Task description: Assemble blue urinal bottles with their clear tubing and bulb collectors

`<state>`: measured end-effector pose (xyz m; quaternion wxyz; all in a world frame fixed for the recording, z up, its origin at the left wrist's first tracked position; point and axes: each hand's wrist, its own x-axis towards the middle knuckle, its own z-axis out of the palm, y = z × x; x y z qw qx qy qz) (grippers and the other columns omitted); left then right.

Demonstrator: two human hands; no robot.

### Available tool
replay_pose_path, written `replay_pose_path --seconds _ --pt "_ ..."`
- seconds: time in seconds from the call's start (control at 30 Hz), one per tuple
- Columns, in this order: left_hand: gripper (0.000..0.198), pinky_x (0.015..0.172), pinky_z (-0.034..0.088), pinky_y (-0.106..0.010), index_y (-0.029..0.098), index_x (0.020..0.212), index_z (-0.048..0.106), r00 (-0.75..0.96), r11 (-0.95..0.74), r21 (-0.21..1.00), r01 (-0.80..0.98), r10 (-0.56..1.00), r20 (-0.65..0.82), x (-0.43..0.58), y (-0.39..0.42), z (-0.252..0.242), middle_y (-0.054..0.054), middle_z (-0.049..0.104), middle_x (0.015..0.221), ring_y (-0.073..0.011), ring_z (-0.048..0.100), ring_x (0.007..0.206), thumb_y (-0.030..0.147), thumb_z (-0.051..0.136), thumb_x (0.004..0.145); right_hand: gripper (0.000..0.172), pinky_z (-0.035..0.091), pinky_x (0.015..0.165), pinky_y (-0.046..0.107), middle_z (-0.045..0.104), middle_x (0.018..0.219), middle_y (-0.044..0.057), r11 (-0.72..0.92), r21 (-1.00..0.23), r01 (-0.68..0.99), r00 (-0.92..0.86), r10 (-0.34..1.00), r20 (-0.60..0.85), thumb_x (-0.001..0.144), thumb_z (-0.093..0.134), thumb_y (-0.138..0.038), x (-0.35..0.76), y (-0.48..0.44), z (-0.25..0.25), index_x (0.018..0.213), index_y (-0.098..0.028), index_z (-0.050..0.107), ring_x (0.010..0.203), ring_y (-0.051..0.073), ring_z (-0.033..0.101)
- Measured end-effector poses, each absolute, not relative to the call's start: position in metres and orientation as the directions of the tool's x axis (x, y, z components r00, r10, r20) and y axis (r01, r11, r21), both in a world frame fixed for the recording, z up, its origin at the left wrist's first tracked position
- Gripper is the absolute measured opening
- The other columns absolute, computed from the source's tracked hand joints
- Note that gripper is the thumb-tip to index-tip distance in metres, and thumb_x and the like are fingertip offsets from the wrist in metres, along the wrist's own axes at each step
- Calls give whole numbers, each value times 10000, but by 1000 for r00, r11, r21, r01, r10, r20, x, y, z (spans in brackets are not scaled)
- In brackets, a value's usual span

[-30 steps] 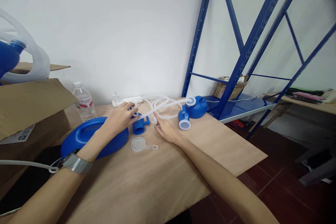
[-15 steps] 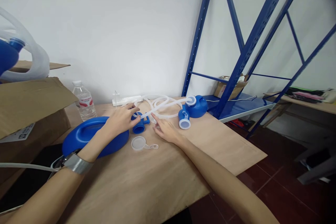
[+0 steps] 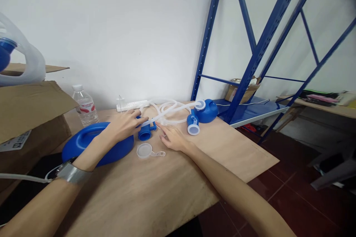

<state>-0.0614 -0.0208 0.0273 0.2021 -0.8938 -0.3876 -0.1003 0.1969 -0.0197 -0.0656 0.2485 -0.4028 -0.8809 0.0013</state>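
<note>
Plainly, a glossy, wide-mouthed blue tube sits between the left hand, grip unclear, and the loosely unclenched right hand; past the left, a red-and-white bottle label is illegible.

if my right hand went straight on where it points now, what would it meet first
Your right hand would probably meet the white tube first, just past its index finger; depth there is hard to judge.

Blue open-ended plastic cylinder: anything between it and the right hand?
Nothing visible: the right hand has its index fingertip close to the blue open-ended plastic cylinder. The translucent white plastic tube passes just beyond the fingertip; the round translucent plastic lid lies nearer the camera, off that line.
</note>
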Motion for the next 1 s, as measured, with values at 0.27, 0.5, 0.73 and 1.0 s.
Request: replay_pose_path --seconds 0.27,0.5,0.73,1.0 --pt "497 937 503 -392 266 1451 509 648 -669 -119 734 636 420 -71 -21 24 -128 642 1286 -286 634 1126 405 527 974 463 516 779 316 672 1063 73 592 -640 490 -258 800 542 955 511 -331 181 -29 -50 1405 -229 558 827 176 607" --pt "658 904 514 -386 277 1514 454 452 -514 137 847 831 324 -79 -28 47 -97 681 1333 -307 672 1144 644 313 986 317 384 462 169 671 993 40 147 -982 -115 -281 944 174 892 575 -388 138 -24 -24 1146 -225 673 708 116 610" --pt "478 746 521 -381 266 1386 578 426 -392 -168 904 854 298 -87 -27 33 -134 737 1185 -324 714 995 318 322 986 290 370 414 180 622 692 -12 -229 -936 -268 -360 925 -124 970 518 -441 95 -13 -12 959 -181 648 515 105 602" --pt "399 697 489 -380 196 1136 652 319 -280 -160 947 883 344 -60 -48 37 -171 742 1055 -345 723 934 281 284 1003 266 356 410 189 612 614 -23 -356 -838 -415 -385 903 -193 970 570 -397 79 -17 -15 833 -171 599 496 107 589"
